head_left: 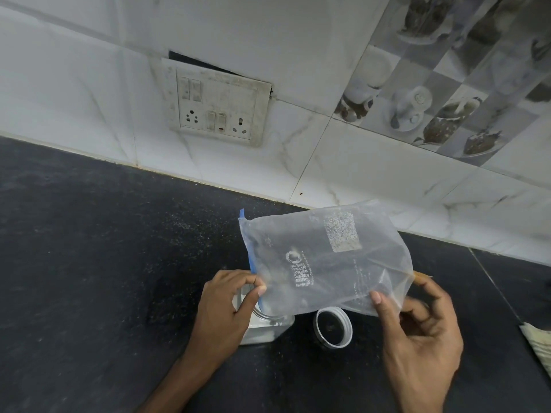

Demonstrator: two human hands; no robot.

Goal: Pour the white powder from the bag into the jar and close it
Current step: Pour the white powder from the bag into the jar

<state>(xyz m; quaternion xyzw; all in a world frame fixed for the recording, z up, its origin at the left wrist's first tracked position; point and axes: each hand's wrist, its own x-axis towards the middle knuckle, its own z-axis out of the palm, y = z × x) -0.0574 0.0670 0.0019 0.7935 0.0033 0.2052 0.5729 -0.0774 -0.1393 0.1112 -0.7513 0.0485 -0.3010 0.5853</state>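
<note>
While the left hand point(226, 305) and right hand point(423, 329) pinch the near-empty bag point(328, 257), the open jar point(277, 326) holds white powder point(259, 335).

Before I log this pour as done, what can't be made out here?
Head view:
Jar mouth and fill level: hidden by the left hand and the bag.
Whether the bag is empty: cloudy film, cannot tell.
Pale object at the right edge: cut off by the frame.
</note>
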